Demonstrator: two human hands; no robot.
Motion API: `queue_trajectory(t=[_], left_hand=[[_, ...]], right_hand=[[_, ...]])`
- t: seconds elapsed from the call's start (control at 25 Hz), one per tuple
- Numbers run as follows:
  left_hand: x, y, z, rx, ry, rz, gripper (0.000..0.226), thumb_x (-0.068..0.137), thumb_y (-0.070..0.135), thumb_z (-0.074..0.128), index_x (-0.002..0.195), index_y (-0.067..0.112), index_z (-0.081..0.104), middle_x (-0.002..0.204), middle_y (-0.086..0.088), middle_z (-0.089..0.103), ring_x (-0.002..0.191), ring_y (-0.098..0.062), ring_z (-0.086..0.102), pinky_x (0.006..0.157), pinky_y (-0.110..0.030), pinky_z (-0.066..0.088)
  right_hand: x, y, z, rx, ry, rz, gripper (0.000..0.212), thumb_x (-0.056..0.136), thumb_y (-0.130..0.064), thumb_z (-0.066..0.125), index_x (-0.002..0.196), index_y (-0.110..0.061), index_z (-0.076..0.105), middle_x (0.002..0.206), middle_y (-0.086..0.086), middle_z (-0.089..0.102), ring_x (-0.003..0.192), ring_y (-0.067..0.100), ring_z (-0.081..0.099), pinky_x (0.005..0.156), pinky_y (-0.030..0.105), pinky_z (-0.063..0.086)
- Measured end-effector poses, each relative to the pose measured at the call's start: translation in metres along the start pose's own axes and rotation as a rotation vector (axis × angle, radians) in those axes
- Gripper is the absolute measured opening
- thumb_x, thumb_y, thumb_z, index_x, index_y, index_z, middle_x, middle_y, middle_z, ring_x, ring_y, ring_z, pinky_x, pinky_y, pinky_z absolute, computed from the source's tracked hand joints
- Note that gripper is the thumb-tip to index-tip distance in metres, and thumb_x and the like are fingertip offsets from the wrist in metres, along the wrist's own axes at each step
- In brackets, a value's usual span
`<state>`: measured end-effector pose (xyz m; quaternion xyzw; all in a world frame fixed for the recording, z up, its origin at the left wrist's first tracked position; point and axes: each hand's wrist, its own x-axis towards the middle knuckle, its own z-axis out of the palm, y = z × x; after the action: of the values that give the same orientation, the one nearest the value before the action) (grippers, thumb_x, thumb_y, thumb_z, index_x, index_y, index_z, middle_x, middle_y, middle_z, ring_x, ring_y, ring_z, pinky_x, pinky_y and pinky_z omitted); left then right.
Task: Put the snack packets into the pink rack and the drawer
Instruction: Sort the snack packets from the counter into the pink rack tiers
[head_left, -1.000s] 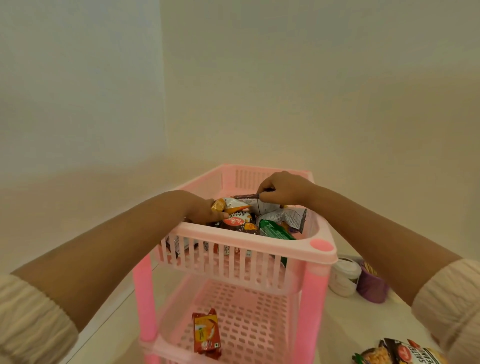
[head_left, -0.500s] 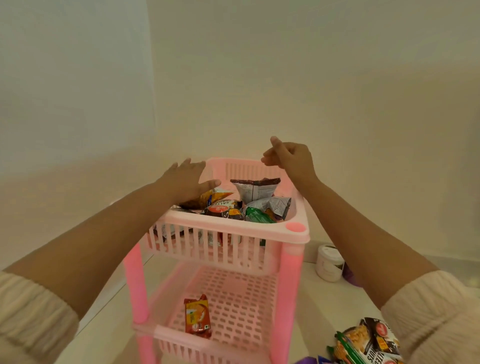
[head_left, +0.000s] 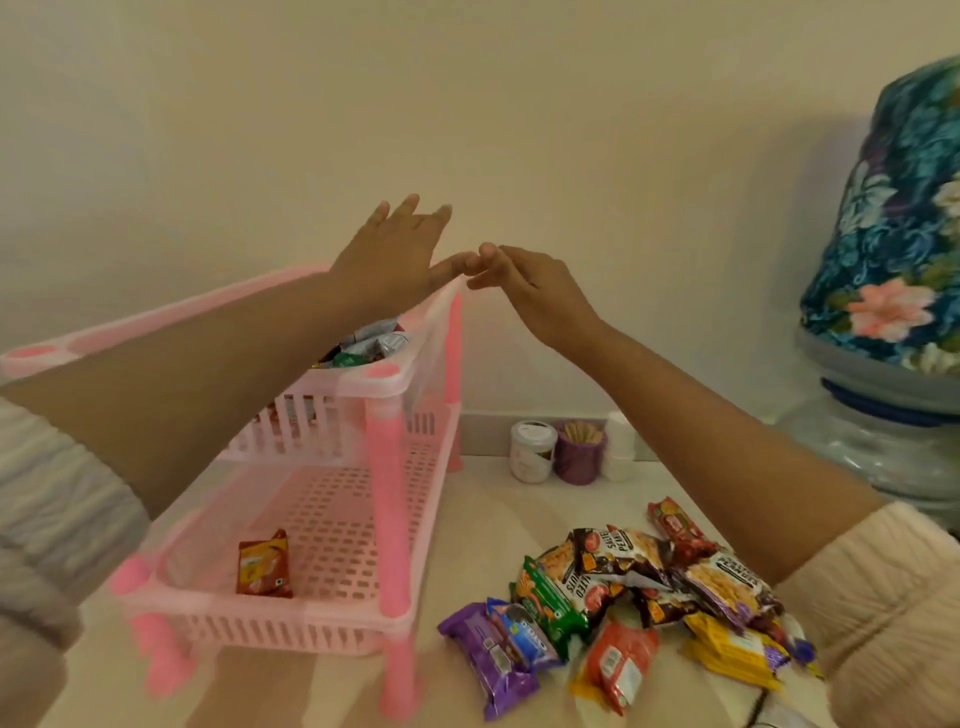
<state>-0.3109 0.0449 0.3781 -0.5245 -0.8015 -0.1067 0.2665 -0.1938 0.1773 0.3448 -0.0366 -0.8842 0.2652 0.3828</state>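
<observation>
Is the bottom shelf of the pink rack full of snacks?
No, the bottom shelf holds only one red-orange packet; the rest is bare.

White jar (head_left: 532, 451), purple cup (head_left: 578, 457) and white bottle (head_left: 620, 451) stand in row against cream wall (head_left: 519, 104) at back of table (head_left: 488, 514); cup between the two, holds thin sticks, touching or nearly touching jar; water dispenser bottle (head_left: 872, 441) at far right under teal floral cover (head_left: 898, 218); cover carries pink flower print.
</observation>
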Motion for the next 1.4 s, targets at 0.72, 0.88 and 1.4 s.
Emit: queue_trajectory(t=[0.72,0.88,1.4], left_hand=[[0.003,0.245,0.191,-0.321,-0.365,0.146,0.102,0.072,0.083,0.010,0.146,0.012,0.020,0.150,-0.013,0.029,0.142,-0.026,0.013,0.115,-0.044,0.011],[-0.027,0.294,0.247,-0.532,-0.411,0.019,0.120,0.056,0.093,-0.003,0.144,0.017,0.026,0.150,-0.014,0.030,0.140,-0.028,0.023,0.113,-0.044,0.019],[-0.064,0.380,0.313,-0.368,-0.624,0.048,0.104,0.064,0.086,0.035,0.145,0.023,0.018,0.154,-0.001,0.019,0.137,-0.024,0.027,0.107,-0.044,0.033]], right_hand=[[-0.220,0.212,-0.219,-0.184,-0.040,0.591,0.045,0.097,-0.043,0.031,0.093,-0.020,0.069,0.101,0.004,0.069,0.101,0.019,0.062,0.098,0.037,0.043],[-0.301,0.259,-0.218,-0.143,-0.245,0.750,0.054,0.088,-0.060,0.032,0.111,-0.024,0.063,0.121,-0.001,0.059,0.113,0.012,0.052,0.101,0.033,0.037],[-0.418,0.308,-0.164,-0.440,-0.536,0.622,0.101,0.049,-0.090,0.040,0.138,-0.042,0.031,0.153,-0.005,0.022,0.141,0.019,0.017,0.114,0.041,0.018]])
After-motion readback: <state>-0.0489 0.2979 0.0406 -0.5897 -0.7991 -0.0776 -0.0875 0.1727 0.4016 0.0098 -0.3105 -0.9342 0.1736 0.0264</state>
